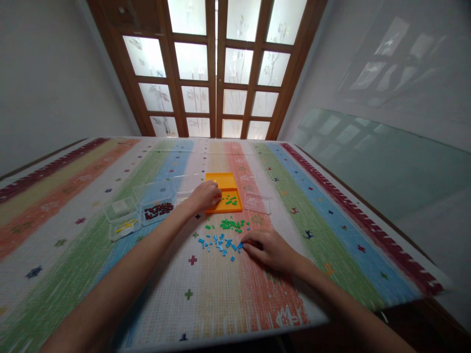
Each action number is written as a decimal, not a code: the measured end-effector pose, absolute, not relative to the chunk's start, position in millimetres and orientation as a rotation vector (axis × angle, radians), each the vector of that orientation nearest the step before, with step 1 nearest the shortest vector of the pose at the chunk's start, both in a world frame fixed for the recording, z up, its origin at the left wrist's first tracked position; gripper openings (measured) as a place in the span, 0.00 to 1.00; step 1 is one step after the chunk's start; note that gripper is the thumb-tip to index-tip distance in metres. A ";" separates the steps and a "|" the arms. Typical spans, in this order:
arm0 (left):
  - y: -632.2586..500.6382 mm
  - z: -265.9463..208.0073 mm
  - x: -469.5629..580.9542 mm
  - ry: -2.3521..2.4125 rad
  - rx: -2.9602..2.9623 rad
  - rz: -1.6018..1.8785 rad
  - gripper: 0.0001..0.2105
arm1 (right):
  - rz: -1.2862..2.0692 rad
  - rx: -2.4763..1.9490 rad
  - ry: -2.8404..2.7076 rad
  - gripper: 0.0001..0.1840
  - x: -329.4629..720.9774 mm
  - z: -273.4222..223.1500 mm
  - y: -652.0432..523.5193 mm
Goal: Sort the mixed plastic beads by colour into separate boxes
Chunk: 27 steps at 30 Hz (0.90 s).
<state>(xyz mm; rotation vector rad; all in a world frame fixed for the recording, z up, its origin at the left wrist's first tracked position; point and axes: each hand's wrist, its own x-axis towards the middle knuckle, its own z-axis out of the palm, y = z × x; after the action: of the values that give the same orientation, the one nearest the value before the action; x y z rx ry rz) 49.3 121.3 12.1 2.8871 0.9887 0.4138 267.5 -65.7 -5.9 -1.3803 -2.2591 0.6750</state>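
My left hand [208, 195] reaches over the left side of an open orange plastic box [238, 208]. Its fingers are pinched together, and whatever they hold is hidden. Small green blocks [231, 200] lie inside that box. On the cloth in front of it is a heap of green blocks [228, 224], with blue blocks [222, 243] scattered just nearer to me. My right hand [267, 249] rests at the right edge of the blue ones, thumb and forefinger closed around a small blue block [240, 245] at their tips.
Left of my left forearm stand clear boxes: one with dark brown pieces [158, 211], another with yellow pieces [125, 226]. A clear tray [257, 203] lies right of the orange box. A striped tablecloth [165, 314] covers the table; glazed wooden doors [216, 73] stand beyond.
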 end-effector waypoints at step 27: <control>126.2 12.4 35.7 0.999 2.863 0.354 0.09 | 0.561 -1.557 -2.106 0.08 276.8 5.4 -59.7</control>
<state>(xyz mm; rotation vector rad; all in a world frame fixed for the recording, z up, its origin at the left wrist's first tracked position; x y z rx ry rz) 35.7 126.2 12.4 2.8626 0.9994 0.3537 276.8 -59.7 5.4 -1.5572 -2.1059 0.5613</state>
